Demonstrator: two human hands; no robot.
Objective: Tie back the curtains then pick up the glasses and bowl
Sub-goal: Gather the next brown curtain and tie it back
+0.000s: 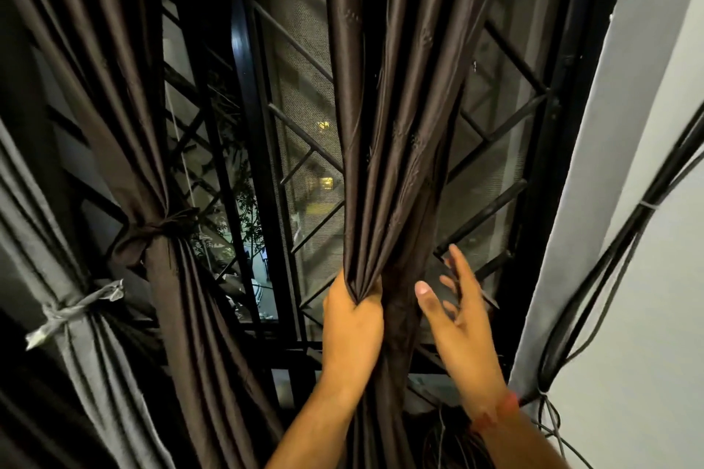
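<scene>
The left hand [352, 312] is closed around a gathered bunch of the dark brown curtain [384, 126], with the fabric pinched between the curled fingers and the palm. The right hand [459, 312] is held open just beside the same bunch, on its right side; its fingers are spread and nothing is held in it, and whether the thumb touches the cloth cannot be told. A red band [503, 409] is worn on the right wrist.

The curtain is seen hanging in long folds from the top of the view down between the two forearms. Behind it a black window grille [301, 137] with diagonal bars is seen, and a gap of open window is left between this curtain and a second brown curtain [125, 107] to the left, which is already knotted at its middle. Further left, at the edge of the view, a grey curtain [42, 240] is tied with a grey strip [76, 310].

To the right of the hands, the black window frame is met by a pale wall [647, 278], down which black cables [624, 240] are run. The glasses and bowl are not shown.
</scene>
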